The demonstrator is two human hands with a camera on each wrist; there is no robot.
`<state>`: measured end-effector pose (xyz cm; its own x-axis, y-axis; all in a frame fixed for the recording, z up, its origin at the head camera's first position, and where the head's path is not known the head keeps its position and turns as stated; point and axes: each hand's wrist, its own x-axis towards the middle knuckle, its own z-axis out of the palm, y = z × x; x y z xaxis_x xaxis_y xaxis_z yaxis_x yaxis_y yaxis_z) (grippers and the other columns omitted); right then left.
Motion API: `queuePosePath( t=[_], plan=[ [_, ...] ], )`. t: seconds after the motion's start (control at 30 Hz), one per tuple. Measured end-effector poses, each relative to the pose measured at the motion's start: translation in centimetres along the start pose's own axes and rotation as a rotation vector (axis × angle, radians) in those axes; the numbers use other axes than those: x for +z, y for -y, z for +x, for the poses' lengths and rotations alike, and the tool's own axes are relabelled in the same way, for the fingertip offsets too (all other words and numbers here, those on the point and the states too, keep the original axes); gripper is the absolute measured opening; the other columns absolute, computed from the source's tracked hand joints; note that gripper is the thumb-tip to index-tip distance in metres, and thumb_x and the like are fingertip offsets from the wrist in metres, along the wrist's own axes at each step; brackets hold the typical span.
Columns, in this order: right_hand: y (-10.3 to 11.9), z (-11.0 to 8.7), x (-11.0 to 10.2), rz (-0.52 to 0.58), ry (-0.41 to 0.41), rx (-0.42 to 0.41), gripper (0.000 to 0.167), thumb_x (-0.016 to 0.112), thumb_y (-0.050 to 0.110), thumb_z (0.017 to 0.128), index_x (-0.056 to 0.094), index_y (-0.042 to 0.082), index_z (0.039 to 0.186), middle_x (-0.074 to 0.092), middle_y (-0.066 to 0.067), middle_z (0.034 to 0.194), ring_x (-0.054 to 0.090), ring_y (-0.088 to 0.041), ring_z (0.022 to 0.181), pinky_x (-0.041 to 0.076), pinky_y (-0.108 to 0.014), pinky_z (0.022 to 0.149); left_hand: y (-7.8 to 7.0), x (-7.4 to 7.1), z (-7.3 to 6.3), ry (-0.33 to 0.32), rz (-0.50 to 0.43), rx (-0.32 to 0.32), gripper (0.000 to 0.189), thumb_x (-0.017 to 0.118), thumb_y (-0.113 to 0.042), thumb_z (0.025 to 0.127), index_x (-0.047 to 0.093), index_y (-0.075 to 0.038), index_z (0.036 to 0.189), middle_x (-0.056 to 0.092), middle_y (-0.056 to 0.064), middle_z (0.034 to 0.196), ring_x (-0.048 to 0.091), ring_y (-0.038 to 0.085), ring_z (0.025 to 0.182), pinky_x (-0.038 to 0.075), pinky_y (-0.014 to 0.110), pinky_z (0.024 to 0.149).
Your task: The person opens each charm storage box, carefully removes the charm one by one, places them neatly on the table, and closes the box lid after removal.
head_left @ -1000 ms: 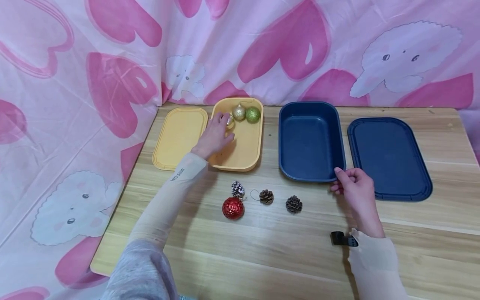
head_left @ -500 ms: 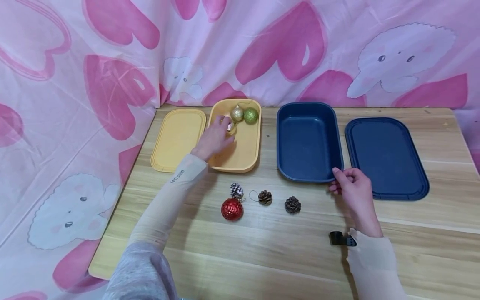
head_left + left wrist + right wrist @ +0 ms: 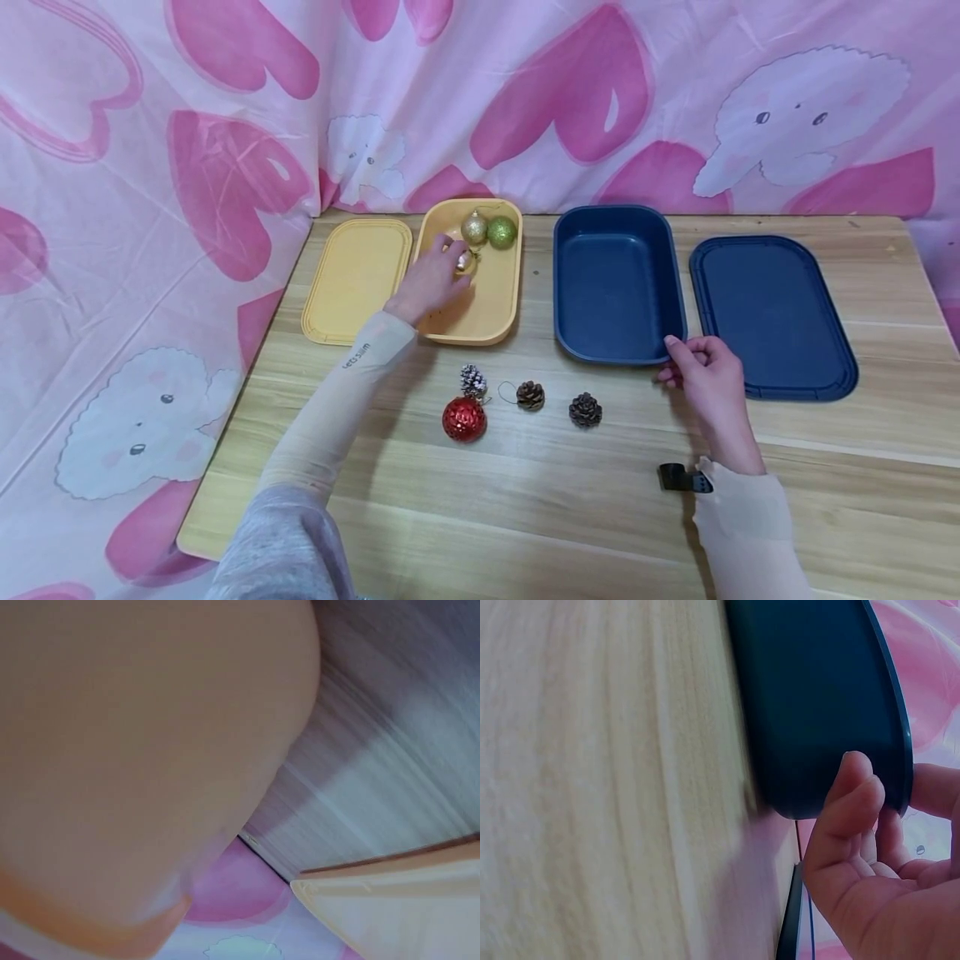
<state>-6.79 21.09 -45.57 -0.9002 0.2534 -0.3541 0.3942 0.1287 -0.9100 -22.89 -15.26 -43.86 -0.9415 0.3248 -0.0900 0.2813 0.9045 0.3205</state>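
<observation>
My left hand point(image 3: 432, 281) reaches into the yellow box point(image 3: 497, 312), its fingers and thumb around a shiny gold Christmas ball point(image 3: 467, 262). Fingers hide part of that ball. Behind it in the same box lie a pale gold glitter ball point(image 3: 475, 227) and a green glitter ball point(image 3: 502, 232). My right hand point(image 3: 708, 367) pinches the near right corner of the dark blue box point(image 3: 618, 283), thumb on the rim and fingers outside the wall, as the right wrist view shows. Nothing lies in the blue box. The left wrist view is mostly filled by the blurred hand point(image 3: 135, 750).
In front of the boxes lie a red ball point(image 3: 464, 419), a frosted pine cone point(image 3: 473, 381) and two brown pine cones point(image 3: 530, 396). A yellow lid point(image 3: 358, 282) lies at the left, a dark blue lid point(image 3: 772, 317) at the right. A pink curtain point(image 3: 555, 100) hangs behind the table.
The shiny gold ball has shifted slightly nearer and to the right under my left hand, away from the pale gold ball. My right hand has stayed at the blue box's corner.
</observation>
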Motion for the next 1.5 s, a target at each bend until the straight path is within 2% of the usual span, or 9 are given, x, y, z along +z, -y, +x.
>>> queuePosePath(
  t=[0.2, 0.4, 0.8, 1.1, 1.17, 1.33, 1.5],
  plan=[
    [-0.1, 0.1, 0.0, 0.008, -0.003, 0.012, 0.026, 0.061, 0.035, 0.094, 0.048, 0.012, 0.097, 0.065, 0.011, 0.067, 0.065, -0.004, 0.059, 0.055, -0.017, 0.059, 0.0, 0.3, -0.3, 0.041, -0.054, -0.012, 0.037, 0.063, -0.031, 0.092, 0.047, -0.012, 0.119, 0.045, 0.016, 0.122, 0.057, 0.028, 0.094, 0.054, 0.043, 0.082],
    [-0.2, 0.2, -0.1, 0.034, 0.001, 0.02, 0.024, 0.061, 0.033, 0.094, 0.047, 0.014, 0.1, 0.065, 0.011, 0.069, 0.065, -0.004, 0.06, 0.056, -0.018, 0.059, 0.0, 0.3, -0.7, 0.056, -0.079, -0.018, 0.04, 0.067, -0.027, 0.089, 0.046, -0.009, 0.118, 0.048, 0.016, 0.111, 0.054, 0.027, 0.094, 0.052, 0.041, 0.086],
    [-0.3, 0.0, -0.1, 0.078, -0.004, 0.01, 0.027, 0.063, 0.033, 0.093, 0.047, 0.013, 0.098, 0.066, 0.01, 0.067, 0.066, -0.004, 0.059, 0.055, -0.018, 0.058, -0.1, 0.1, -1.1, 0.056, -0.129, -0.017, 0.052, 0.072, -0.017, 0.081, 0.046, -0.004, 0.124, 0.048, 0.02, 0.117, 0.057, 0.032, 0.102, 0.051, 0.043, 0.096],
    [-0.3, 0.1, -0.1, 0.054, -0.007, 0.025, 0.025, 0.062, 0.033, 0.094, 0.047, 0.014, 0.099, 0.066, 0.011, 0.067, 0.066, -0.004, 0.06, 0.055, -0.018, 0.059, 0.2, 0.2, -1.3, 0.087, -0.159, 0.003, 0.062, 0.062, 0.004, 0.07, 0.042, -0.001, 0.128, 0.045, 0.018, 0.127, 0.053, 0.031, 0.113, 0.044, 0.041, 0.104],
    [-0.3, 0.0, -0.1, 0.036, -0.005, 0.017, 0.025, 0.061, 0.034, 0.094, 0.047, 0.015, 0.099, 0.066, 0.011, 0.067, 0.066, -0.004, 0.06, 0.055, -0.018, 0.059, 0.3, 0.2, -1.3, 0.094, -0.157, 0.005, 0.063, 0.061, 0.005, 0.07, 0.041, 0.0, 0.129, 0.046, 0.018, 0.128, 0.053, 0.031, 0.115, 0.044, 0.04, 0.105],
    [-0.3, 0.0, 0.0, 0.077, 0.001, 0.018, 0.027, 0.063, 0.034, 0.093, 0.047, 0.013, 0.098, 0.067, 0.01, 0.067, 0.066, -0.004, 0.059, 0.055, -0.018, 0.058, 0.2, 0.2, -1.4, 0.106, -0.142, 0.009, 0.064, 0.062, 0.005, 0.07, 0.041, 0.0, 0.13, 0.048, 0.017, 0.127, 0.053, 0.031, 0.116, 0.043, 0.04, 0.106],
    [-0.2, 0.0, 0.0, 0.099, 0.01, 0.015, 0.028, 0.064, 0.035, 0.092, 0.048, 0.013, 0.098, 0.067, 0.01, 0.068, 0.067, -0.005, 0.059, 0.055, -0.018, 0.058, 0.2, 0.2, -1.4, 0.114, -0.118, 0.003, 0.064, 0.065, 0.001, 0.071, 0.042, -0.005, 0.13, 0.049, 0.013, 0.124, 0.053, 0.029, 0.114, 0.046, 0.041, 0.102]
  ],
)
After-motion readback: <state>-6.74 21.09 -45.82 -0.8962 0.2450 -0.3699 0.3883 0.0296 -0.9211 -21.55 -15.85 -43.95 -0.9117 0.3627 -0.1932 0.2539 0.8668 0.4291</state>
